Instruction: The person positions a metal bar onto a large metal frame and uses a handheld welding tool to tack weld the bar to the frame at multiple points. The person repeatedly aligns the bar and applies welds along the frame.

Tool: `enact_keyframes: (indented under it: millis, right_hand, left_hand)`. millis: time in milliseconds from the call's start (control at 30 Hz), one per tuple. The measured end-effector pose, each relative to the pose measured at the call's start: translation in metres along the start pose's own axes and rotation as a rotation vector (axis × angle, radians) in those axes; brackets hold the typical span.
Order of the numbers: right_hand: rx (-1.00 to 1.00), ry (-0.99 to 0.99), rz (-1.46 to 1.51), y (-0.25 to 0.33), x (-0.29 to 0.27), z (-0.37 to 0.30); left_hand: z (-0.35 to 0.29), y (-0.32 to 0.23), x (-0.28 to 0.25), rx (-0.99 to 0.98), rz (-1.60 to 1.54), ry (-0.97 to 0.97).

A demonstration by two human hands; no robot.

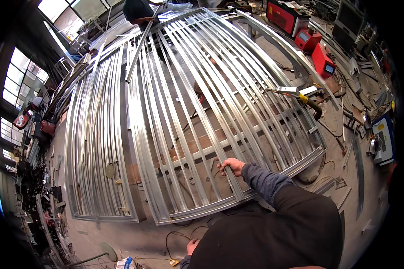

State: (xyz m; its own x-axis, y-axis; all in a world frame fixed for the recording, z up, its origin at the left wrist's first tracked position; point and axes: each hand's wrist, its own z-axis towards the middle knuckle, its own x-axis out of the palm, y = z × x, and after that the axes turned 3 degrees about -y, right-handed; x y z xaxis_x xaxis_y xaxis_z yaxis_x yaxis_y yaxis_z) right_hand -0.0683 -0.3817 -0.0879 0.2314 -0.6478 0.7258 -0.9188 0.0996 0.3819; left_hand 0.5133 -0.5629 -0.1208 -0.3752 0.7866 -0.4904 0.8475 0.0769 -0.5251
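Observation:
A large silvery metal frame (184, 217) with several long bars spans the middle of the view. Over its near part reaches my right hand (231, 167), its fingers wrapped round one long flat metal bar (211, 130) of the frame. Low in the picture, beside my dark clothing, hangs my left hand (193, 246); most of it is hidden, and I cannot make out its fingers or anything in them. Resting on the frame's right side is a torch-like hand tool (288, 91) with a pale body and a yellow band.
Left of the frame lies a second barred panel (132, 217). At the far side, a person (137, 11) grips a long metal profile (141, 54). Red machines (285, 18) stand at the right, near a blue-and-white case (384, 139). Cables and metal offcuts litter the floor.

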Motion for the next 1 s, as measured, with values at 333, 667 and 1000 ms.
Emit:
enact_keyframes:
  millis: [333, 667, 1000]
  right_hand:
    - [-0.168, -0.275, -0.176, -0.020, -0.015, 0.069]
    - [-0.128, -0.499, -0.356, -0.021, -0.015, 0.083]
    - [-0.108, -0.498, -0.384, -0.016, -0.038, 0.083]
  left_hand:
    - [-0.024, -0.027, -0.015, -0.151, -0.367, 0.065]
    - [-0.051, 0.059, -0.013, -0.211, -0.193, -0.008]
    - [-0.027, -0.020, -0.019, -0.123, -0.380, 0.001]
